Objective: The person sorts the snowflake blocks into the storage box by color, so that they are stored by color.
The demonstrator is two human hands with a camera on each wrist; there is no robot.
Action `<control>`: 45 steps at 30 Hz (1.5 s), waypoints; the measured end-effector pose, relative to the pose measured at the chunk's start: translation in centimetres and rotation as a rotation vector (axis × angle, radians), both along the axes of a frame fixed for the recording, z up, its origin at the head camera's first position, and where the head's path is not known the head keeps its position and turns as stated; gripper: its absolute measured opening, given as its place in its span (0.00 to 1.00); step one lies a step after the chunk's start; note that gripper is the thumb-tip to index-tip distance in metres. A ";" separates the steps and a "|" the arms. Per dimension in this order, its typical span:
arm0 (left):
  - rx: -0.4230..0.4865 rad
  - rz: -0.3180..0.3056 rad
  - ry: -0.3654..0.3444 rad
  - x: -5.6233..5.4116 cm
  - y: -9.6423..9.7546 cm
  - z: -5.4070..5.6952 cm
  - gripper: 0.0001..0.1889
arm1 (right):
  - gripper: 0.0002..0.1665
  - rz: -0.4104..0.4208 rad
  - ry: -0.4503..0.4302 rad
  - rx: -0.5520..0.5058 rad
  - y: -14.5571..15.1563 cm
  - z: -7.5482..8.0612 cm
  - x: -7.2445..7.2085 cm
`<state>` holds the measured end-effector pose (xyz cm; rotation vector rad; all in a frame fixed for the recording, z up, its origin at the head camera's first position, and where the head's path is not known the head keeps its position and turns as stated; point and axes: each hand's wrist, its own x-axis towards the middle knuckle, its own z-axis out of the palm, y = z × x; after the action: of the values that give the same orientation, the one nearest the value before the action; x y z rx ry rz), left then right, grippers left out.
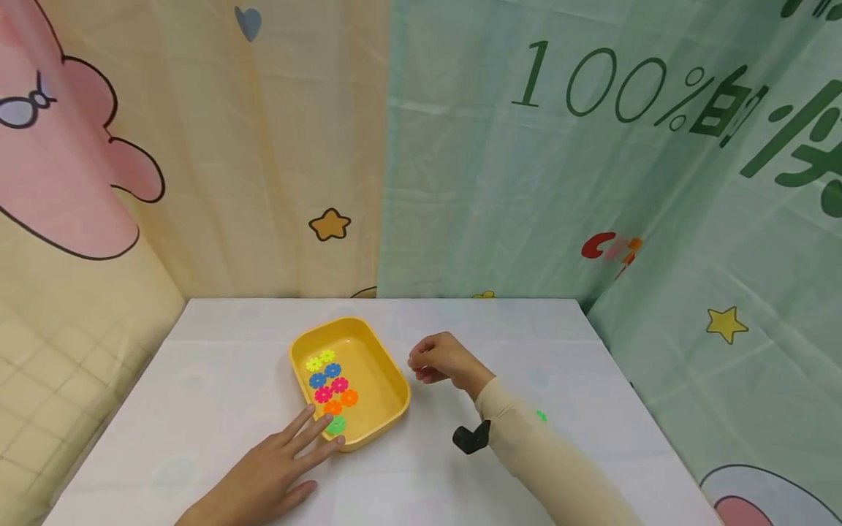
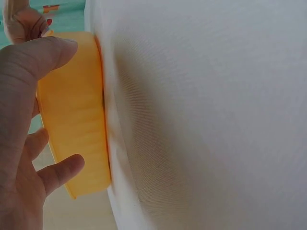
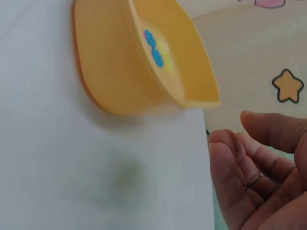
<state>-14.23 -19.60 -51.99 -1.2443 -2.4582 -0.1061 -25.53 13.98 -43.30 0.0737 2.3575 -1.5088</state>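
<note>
A yellow tray (image 1: 378, 365) stands on the table, turned at a slant. Small flower-shaped plastic discs lie along its left side: yellow (image 1: 327, 356), blue (image 1: 317, 380), pink (image 1: 339, 385) and orange (image 1: 349, 397) in pairs, with one green disc (image 1: 337, 425) at the near end. My left hand (image 1: 266, 464) rests at the tray's near-left rim with its fingers spread. Right of the tray, my right hand (image 1: 444, 359) hovers with loosely bent fingers; in the right wrist view its thumb (image 3: 271, 129) stands apart from the fingers, and no object shows between them.
Beside the right sleeve (image 1: 552, 453) a bit of bright green (image 1: 541, 416) shows on the white table (image 1: 217, 365), partly hidden by the arm. A black device (image 1: 471, 438) sits at the right wrist. Printed curtains (image 1: 460, 183) hang behind the table.
</note>
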 end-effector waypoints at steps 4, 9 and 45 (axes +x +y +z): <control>-0.001 -0.003 -0.001 0.0 0.0 -0.2 0.45 | 0.08 -0.072 -0.005 -0.025 4.3 -0.3 0.2; 0.000 0.000 0.018 -0.1 0.0 -0.3 0.46 | 0.10 -0.165 0.016 -0.077 10.0 -0.9 0.6; 0.007 -0.006 0.007 -0.3 -0.1 -0.6 0.46 | 0.06 -0.468 -0.063 -0.099 25.0 -7.0 8.5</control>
<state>-14.55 -19.72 -52.57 -1.2473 -2.4464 -0.1118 -16.99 38.94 -50.27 0.6794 2.3122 -1.7912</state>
